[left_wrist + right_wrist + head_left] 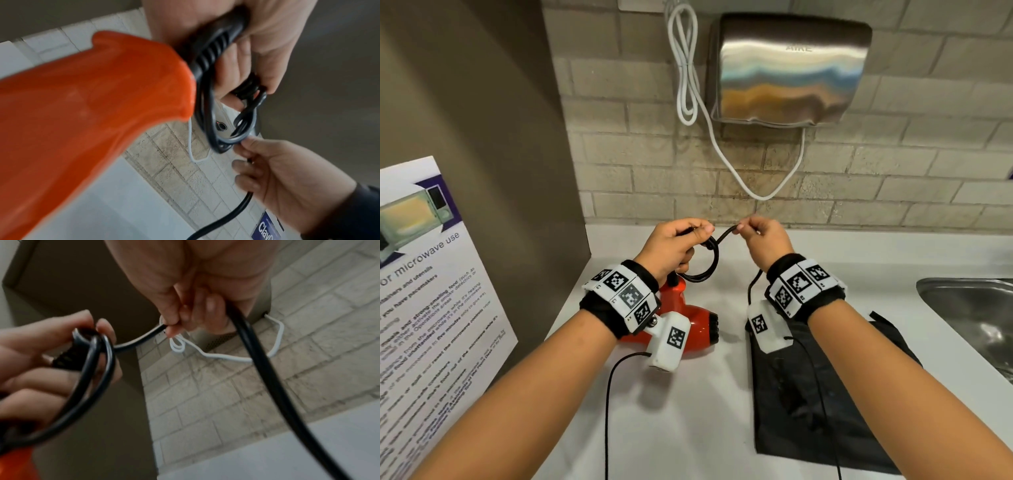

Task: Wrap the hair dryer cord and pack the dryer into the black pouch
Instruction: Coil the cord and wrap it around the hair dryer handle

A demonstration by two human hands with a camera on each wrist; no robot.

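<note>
The orange-red hair dryer (693, 329) is on the white counter (688, 411) under my left wrist, its handle (92, 113) pointing up toward my left hand (698, 233). That hand grips the black cord's ribbed sleeve (216, 45) and a few coiled loops (709, 263). My right hand (743, 229), close beside it, pinches the black cord (267, 369) between thumb and fingertips. From there the cord's loose length hangs down. The black pouch (818, 394) lies flat on the counter under my right forearm.
A steel hand dryer (791, 68) with a white cable (688, 85) hangs on the brick wall behind. A metal sink (969, 315) is at the right. A microwave notice (431, 291) leans against the brown panel at the left.
</note>
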